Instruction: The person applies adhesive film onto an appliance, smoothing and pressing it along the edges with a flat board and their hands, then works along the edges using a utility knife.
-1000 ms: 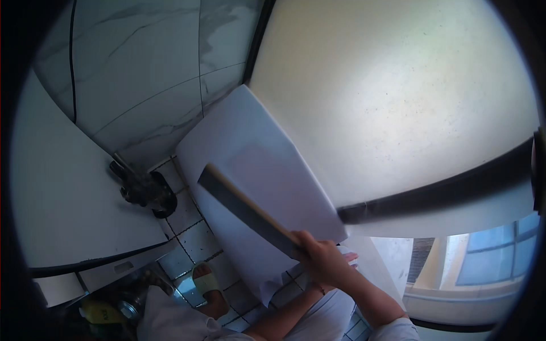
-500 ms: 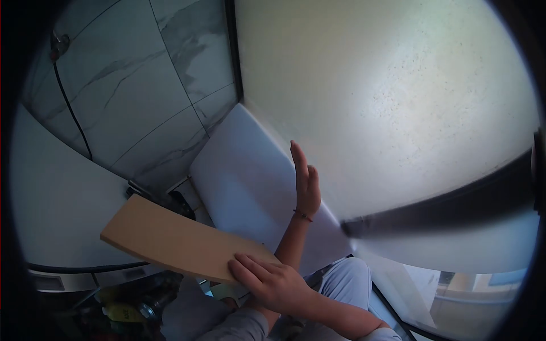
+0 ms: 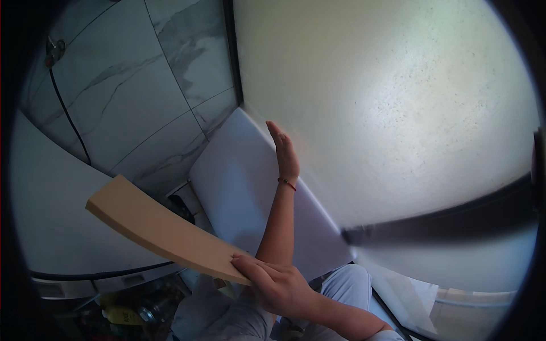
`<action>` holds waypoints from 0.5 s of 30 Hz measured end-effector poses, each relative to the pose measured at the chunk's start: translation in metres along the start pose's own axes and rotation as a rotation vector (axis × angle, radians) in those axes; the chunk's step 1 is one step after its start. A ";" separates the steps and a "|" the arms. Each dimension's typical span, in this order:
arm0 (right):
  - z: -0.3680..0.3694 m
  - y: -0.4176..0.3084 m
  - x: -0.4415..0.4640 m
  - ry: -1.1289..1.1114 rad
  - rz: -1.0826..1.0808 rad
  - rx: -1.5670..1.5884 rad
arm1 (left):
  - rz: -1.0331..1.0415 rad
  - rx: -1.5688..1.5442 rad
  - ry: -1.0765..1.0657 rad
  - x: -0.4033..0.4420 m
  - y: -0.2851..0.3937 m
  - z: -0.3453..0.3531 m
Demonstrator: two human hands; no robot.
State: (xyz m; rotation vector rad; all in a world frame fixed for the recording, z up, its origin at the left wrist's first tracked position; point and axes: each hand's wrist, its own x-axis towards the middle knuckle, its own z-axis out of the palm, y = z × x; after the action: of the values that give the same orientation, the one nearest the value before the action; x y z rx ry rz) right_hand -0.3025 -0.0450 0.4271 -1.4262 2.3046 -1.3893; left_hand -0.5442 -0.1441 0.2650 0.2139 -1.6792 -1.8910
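A flat tan board [image 3: 162, 227], apparently wood, slants from the left down to my lap. My right hand [image 3: 278, 287] grips its near end, with the fingers lying over the top face. The thumb side and the underside of the board there are hidden. My left hand [image 3: 284, 153] is raised past the board, fingers stretched out and holding nothing. It appears over the edge of a smooth white slab [image 3: 227, 170], in front of a frosted glass pane [image 3: 352, 108]. Whether it touches the glass, I cannot tell. A thin beaded bracelet circles the left wrist.
Marbled wall tiles [image 3: 125, 96] stand at the upper left, with a tap [image 3: 55, 51] and a black hose [image 3: 68, 116]. A white curved surface [image 3: 51, 210] lies left of the board. A bottle with a yellow label [image 3: 122, 315] is among clutter below. A dark frame bar [image 3: 443, 221] crosses at right.
My left hand has moved up and to the left, fingers still extended. The board's far end has risen and shifted left, tilting more steeply, while my right hand keeps its hold.
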 end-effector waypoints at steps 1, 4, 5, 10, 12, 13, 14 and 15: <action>-0.001 0.000 0.000 -0.006 0.021 0.021 | -0.017 0.009 0.010 0.004 0.000 0.000; -0.002 0.001 -0.001 0.003 0.041 0.052 | -0.066 0.026 0.026 0.007 0.005 0.000; -0.001 0.001 -0.001 0.014 0.040 0.059 | -0.079 0.029 0.020 0.004 0.007 -0.001; 0.015 0.001 -0.005 -0.045 0.137 0.087 | -0.038 0.101 -0.051 -0.033 0.018 0.001; 0.023 -0.001 -0.009 -0.076 0.170 0.093 | 0.025 0.134 -0.099 -0.049 0.018 0.001; 0.026 -0.002 -0.012 -0.098 0.184 0.092 | 0.057 0.152 -0.122 -0.054 0.018 0.001; 0.029 -0.004 -0.013 -0.118 0.199 0.092 | 0.064 0.135 -0.134 -0.058 0.017 0.002; 0.030 -0.007 -0.011 -0.116 0.179 0.085 | 0.064 0.135 -0.138 -0.058 0.018 0.000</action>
State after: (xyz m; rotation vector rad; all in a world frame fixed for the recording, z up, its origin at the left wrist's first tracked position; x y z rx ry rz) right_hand -0.2763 -0.0571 0.4110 -1.2097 2.2113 -1.3008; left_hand -0.4917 -0.1144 0.2668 0.0835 -1.8855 -1.7817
